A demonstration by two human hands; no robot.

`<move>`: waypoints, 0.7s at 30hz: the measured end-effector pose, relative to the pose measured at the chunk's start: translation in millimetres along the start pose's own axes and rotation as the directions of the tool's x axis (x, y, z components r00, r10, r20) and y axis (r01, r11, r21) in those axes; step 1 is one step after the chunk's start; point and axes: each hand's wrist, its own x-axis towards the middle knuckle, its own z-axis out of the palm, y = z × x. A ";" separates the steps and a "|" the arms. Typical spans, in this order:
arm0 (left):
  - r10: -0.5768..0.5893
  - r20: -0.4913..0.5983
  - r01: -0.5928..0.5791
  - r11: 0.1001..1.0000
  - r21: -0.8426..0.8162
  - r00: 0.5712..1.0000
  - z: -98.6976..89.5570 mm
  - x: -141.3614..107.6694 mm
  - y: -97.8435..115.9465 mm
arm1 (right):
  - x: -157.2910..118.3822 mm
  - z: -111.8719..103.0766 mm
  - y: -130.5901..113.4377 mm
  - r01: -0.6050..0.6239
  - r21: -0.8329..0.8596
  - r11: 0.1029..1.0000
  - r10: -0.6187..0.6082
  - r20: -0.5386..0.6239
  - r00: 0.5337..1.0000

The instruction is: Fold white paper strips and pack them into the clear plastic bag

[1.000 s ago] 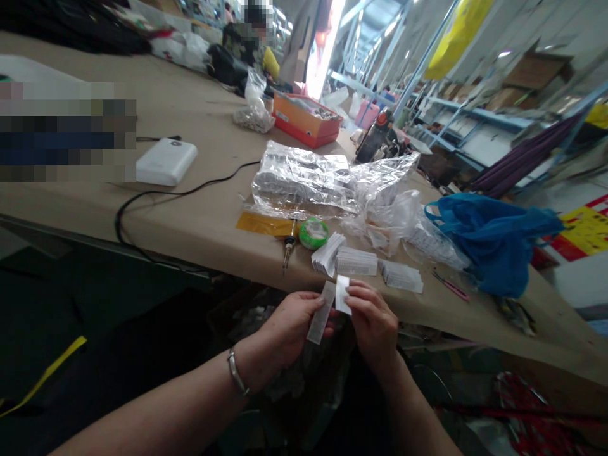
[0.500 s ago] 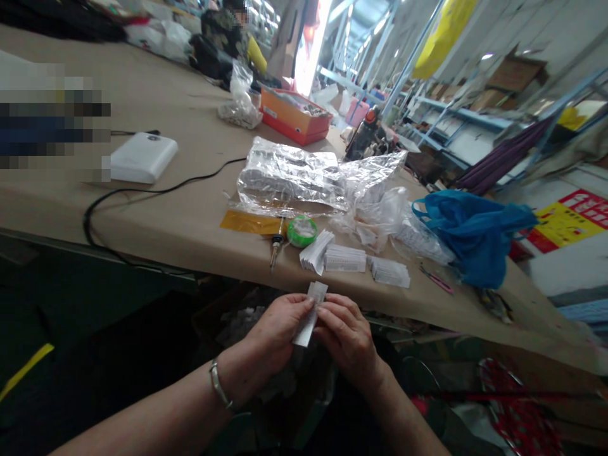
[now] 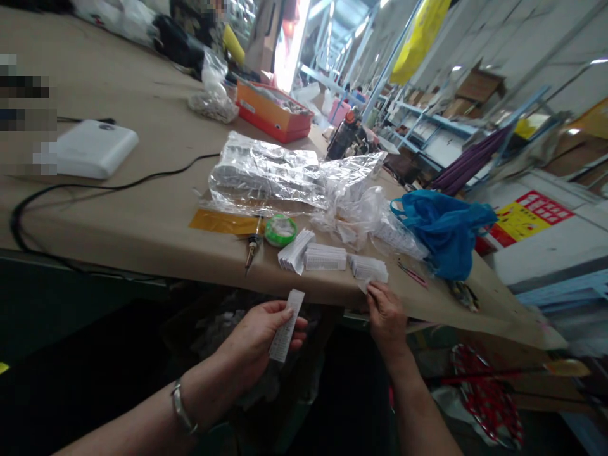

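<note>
My left hand (image 3: pixel 266 332) is closed on a printed white label (image 3: pixel 287 326), a narrow strip held upright and tilted between thumb and fingers in front of the table edge. My right hand (image 3: pixel 387 313) reaches up to the table edge, its fingertips pinched on a thin pale label (image 3: pixel 364 285) at the front of the right-hand label stack (image 3: pixel 368 267). Left of that stack lie a middle stack of printed labels (image 3: pixel 325 258) and a fanned stack of white labels (image 3: pixel 297 251).
Behind the stacks are a green tape roll (image 3: pixel 280 230), a soldering iron (image 3: pixel 252 250), amber film (image 3: pixel 223 221) and clear plastic bags (image 3: pixel 270 171). To the right lie pink-handled tweezers (image 3: pixel 412 273), a blue bag (image 3: pixel 446 231) and pliers (image 3: pixel 463 296). A black cable (image 3: pixel 118 188) crosses the left side.
My right hand has left the label in my left hand and moved right to the right-hand stack. The left hand keeps its label. The view has shifted, so the table things appear further left.
</note>
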 end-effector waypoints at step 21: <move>0.067 0.101 -0.031 0.946 -0.323 0.993 -10.3 -3.5 -1.1 | 9.0 19.8 -138.5 0.449 0.499 0.741 -0.534 0.035 0.844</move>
